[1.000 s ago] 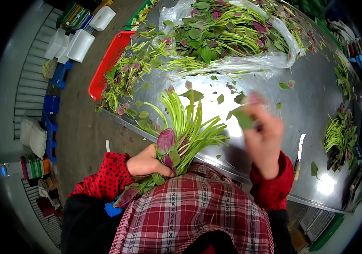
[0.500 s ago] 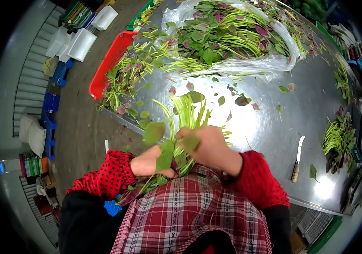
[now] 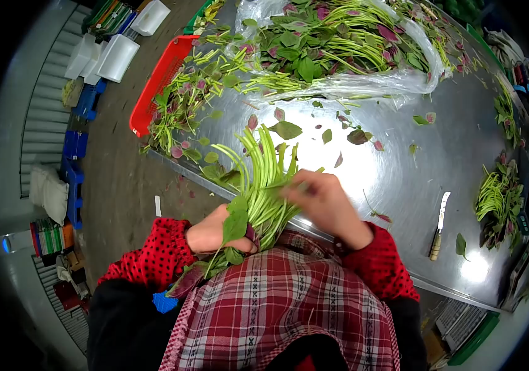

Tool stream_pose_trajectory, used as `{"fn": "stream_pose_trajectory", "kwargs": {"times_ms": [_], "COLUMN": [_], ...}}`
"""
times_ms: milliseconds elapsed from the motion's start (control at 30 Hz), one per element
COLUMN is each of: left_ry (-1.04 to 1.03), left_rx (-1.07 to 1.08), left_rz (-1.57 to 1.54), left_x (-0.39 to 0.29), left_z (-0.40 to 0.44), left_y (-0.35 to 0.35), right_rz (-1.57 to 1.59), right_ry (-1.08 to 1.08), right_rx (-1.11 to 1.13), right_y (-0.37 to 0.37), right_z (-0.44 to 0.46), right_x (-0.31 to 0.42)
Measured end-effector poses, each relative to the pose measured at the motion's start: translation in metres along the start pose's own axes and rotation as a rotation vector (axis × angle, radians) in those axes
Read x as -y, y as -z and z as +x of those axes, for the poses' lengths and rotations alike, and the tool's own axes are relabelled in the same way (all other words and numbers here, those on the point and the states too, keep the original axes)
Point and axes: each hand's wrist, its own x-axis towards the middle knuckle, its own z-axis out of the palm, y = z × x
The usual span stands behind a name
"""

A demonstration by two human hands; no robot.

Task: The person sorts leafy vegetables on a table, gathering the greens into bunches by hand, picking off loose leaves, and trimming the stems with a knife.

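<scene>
A bunch of amaranth greens (image 3: 264, 179), pale green stems pointing away from me, stands over the table's near edge. My left hand (image 3: 215, 232) is closed around its leafy lower part, close to the plaid apron; some of its fingers are hidden behind leaves. At the right side of the stems is my right hand (image 3: 326, 201), its fingertips pinched together and blurred. What they grip cannot be made out. Loose leaves (image 3: 286, 130) lie on the metal just beyond the bunch.
On the metal table (image 3: 394, 179), a knife (image 3: 439, 229) lies to the right, before another amaranth bunch (image 3: 493, 198) and a dark scale (image 3: 526, 201). A large pile of amaranth (image 3: 338, 46) rests in clear plastic (image 3: 363, 93) at the back. A red basket (image 3: 162, 80) stands left.
My right hand has shifted slightly right and its fingers have moved off the broad leaf seen before. The stems are more exposed. My left hand keeps its hold.
</scene>
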Motion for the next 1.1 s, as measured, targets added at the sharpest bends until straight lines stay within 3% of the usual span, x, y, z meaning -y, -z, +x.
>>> {"fn": "stream_pose_trajectory", "kwargs": {"times_ms": [67, 100, 133, 167, 233, 300, 367, 400, 433, 467, 500, 567, 633, 667, 700, 767, 833, 900, 933, 1000, 1033, 1100], "left_ry": [-0.044, -0.043, -0.046, -0.051, 0.002, 0.059, 0.005, 0.000, 0.007, 0.036, 0.058, 0.031, -0.009, 0.008, 0.024, -0.105, 0.012, 0.048, 0.065, 0.044, 0.038, 0.166], "left_rx": [0.008, 0.011, 0.007, 0.001, 0.005, 0.014, 0.000, -0.044, -0.044, -0.029, -0.016, -0.010, 0.004, 0.016, 0.017, -0.037, 0.102, 0.150, 0.192, 0.234, 0.240, 0.301], "left_rz": [0.126, 0.123, 0.112, 0.101, 0.009, -0.081, -0.154, -0.185, -0.179, -0.207, -0.236, -0.151, -0.065, -0.157, -0.245, -0.222, -0.077, -0.029, 0.090, 0.270, 0.278, 0.507], "left_x": [-0.001, -0.001, -0.002, -0.003, -0.007, -0.005, 0.002, 0.000, 0.000, 0.001, 0.002, 0.003, 0.000, -0.004, -0.006, 0.001, 0.004, -0.008, -0.019, -0.026, -0.032, -0.043], "left_z": [-0.001, -0.002, -0.002, -0.001, -0.002, 0.000, 0.001, 0.001, -0.001, -0.004, -0.004, -0.004, 0.000, 0.000, 0.000, 0.000, 0.001, 0.006, 0.009, 0.017, 0.019, 0.019], "left_y": [0.002, 0.002, 0.002, 0.002, 0.002, 0.001, 0.000, -0.002, -0.001, 0.000, 0.001, 0.004, 0.002, -0.001, -0.003, -0.004, 0.000, -0.003, -0.006, -0.010, -0.011, -0.012], "right_rz": [0.316, 0.173, -0.127, -0.130, -0.175, -0.127, -0.206, -0.017, 0.302, 0.334, 0.244, 0.131, -0.004, -0.232, -0.149, 0.266, -0.135, -0.323, -0.495, -0.750, -0.772, -0.889], "right_ry": [0.035, 0.057, -0.032, -0.031, -0.099, 0.004, 0.174, 0.040, -0.086, -0.191, -0.112, -0.105, -0.019, 0.123, 0.203, -0.275, -0.151, 0.380, 0.479, 0.482, 0.510, 0.149], "right_rx": [-0.268, -0.549, -0.676, -0.677, -0.357, -0.038, 0.045, 0.082, -0.036, -0.213, -0.386, -0.187, 0.025, 0.117, 0.090, -0.181, -0.528, -0.481, -0.360, -0.218, -0.022, 0.086], "right_y": [0.047, 0.063, 0.078, 0.074, 0.046, 0.012, -0.021, -0.015, -0.007, 0.022, 0.047, 0.058, 0.023, 0.005, -0.004, 0.030, 0.085, 0.092, 0.090, 0.065, 0.058, 0.053], "right_z": [0.007, 0.010, 0.004, -0.002, -0.026, -0.031, -0.029, -0.022, -0.013, -0.007, -0.005, -0.023, -0.036, -0.038, -0.036, -0.021, -0.007, 0.008, 0.018, 0.025, 0.040, 0.055], "right_x": [0.002, 0.008, 0.010, 0.012, 0.023, 0.004, -0.023, -0.029, -0.057, -0.043, -0.034, -0.020, -0.012, -0.025, -0.044, -0.049, -0.036, 0.001, 0.016, 0.043, 0.032, 0.018]}}
